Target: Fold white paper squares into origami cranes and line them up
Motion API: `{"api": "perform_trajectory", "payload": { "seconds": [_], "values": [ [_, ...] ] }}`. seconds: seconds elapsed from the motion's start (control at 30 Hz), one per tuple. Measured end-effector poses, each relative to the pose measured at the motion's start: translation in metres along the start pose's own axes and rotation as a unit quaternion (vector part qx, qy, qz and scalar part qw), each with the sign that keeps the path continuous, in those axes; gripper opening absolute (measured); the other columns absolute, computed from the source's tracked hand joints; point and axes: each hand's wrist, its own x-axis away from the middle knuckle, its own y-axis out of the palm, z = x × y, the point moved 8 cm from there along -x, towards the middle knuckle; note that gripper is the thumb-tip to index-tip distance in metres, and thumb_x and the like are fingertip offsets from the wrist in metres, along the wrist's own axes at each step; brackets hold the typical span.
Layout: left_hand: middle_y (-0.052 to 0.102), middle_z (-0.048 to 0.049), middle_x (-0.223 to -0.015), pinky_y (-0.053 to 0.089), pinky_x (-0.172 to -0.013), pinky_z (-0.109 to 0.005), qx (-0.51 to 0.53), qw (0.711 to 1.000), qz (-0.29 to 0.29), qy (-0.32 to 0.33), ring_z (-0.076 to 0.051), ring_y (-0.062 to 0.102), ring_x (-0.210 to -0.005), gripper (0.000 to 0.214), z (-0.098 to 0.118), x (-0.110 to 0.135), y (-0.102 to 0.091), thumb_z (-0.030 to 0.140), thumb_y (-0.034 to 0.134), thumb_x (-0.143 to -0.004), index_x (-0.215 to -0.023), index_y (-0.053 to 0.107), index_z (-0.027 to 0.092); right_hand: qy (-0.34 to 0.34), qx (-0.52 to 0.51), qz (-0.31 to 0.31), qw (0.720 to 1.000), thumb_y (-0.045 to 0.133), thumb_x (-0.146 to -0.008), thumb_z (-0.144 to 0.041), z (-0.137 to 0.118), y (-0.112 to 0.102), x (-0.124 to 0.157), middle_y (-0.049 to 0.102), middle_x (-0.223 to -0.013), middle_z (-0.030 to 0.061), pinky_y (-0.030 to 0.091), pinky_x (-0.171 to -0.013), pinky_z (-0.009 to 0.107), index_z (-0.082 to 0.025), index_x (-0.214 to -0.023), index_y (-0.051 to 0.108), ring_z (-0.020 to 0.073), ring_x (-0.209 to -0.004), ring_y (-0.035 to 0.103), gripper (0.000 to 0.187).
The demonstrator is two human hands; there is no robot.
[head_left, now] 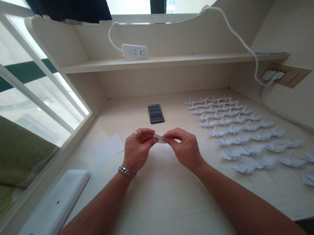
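A small folded piece of white paper [160, 139] is held up over the middle of the desk, between both my hands. My left hand [139, 147], with a ring and a chain bracelet, pinches its left end between thumb and fingers. On the other end, the thumb and forefinger of my right hand [184, 144] are closed. Fingertips cover part of the paper. Flat on the desk, left of my left hand, lies a sheet of white paper [108, 149]. Rows of folded white paper cranes [238, 129] stand to the right of my right hand.
A dark phone-like object [156, 114], partly pixelated, lies beyond my hands. At the left edge rests a long white device [49, 214]. A white power strip [134, 51] sits on the shelf [169, 62]. Its cable side has a white cord [237, 36] running to a wall socket [288, 74].
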Motion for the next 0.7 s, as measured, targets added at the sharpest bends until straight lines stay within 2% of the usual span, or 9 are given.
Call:
{"api": "perform_trajectory", "payload": {
  "seconds": [0.1,0.17,0.3,0.5,0.7],
  "values": [
    [0.073,-0.0046,-0.079,0.055,-0.078,-0.033,-0.02,0.999,0.002,0.04,-0.018,0.068,-0.077,0.018,0.008,0.001,-0.001,0.019,0.078,-0.066,-0.081,0.068,0.016,-0.031,0.029,-0.026,0.999,0.07,-0.076,-0.02,-0.004,0.003,-0.001,0.072,-0.088,0.0033,0.053,-0.081,0.035,-0.024,-0.086,0.073,0.0195,-0.083,0.067,0.011],
    [0.073,-0.0053,-0.082,0.054,-0.084,-0.036,-0.04,0.996,-0.001,0.084,-0.019,0.068,-0.082,0.011,0.017,0.004,0.0,0.019,0.077,-0.067,-0.073,0.069,0.017,-0.069,0.049,-0.037,0.996,0.067,-0.077,-0.015,-0.009,0.004,0.0,0.072,-0.088,0.003,0.053,-0.082,0.035,-0.025,-0.082,0.074,0.0196,-0.085,0.066,0.013],
    [0.073,-0.0063,-0.094,0.051,-0.089,-0.037,-0.101,0.985,0.014,0.143,-0.022,0.066,-0.095,0.012,0.029,0.008,-0.001,0.016,0.073,-0.068,-0.06,0.067,0.02,-0.113,0.055,-0.018,0.992,0.064,-0.08,-0.012,-0.02,0.0,0.001,0.072,-0.087,0.0029,0.053,-0.082,0.035,-0.027,-0.074,0.073,0.0194,-0.087,0.066,0.018],
    [0.072,-0.0061,-0.093,0.053,-0.087,-0.038,-0.107,0.982,0.024,0.153,-0.022,0.067,-0.093,0.015,0.034,0.011,0.001,0.014,0.072,-0.067,-0.057,0.063,0.02,-0.124,0.041,-0.009,0.991,0.062,-0.081,-0.011,-0.022,-0.002,0.003,0.072,-0.09,0.003,0.053,-0.083,0.036,-0.027,-0.074,0.073,0.0199,-0.092,0.066,0.02],
    [0.072,-0.005,-0.089,0.054,-0.086,-0.034,-0.048,0.988,0.041,0.14,-0.02,0.067,-0.092,0.023,0.031,0.01,0.0,0.007,0.073,-0.064,-0.061,0.053,0.019,-0.13,0.034,-0.011,0.991,0.062,-0.081,-0.01,-0.022,-0.001,0.004,0.073,-0.089,0.0023,0.052,-0.087,0.038,-0.027,-0.072,0.072,0.0206,-0.094,0.065,0.022]
  ]
}}
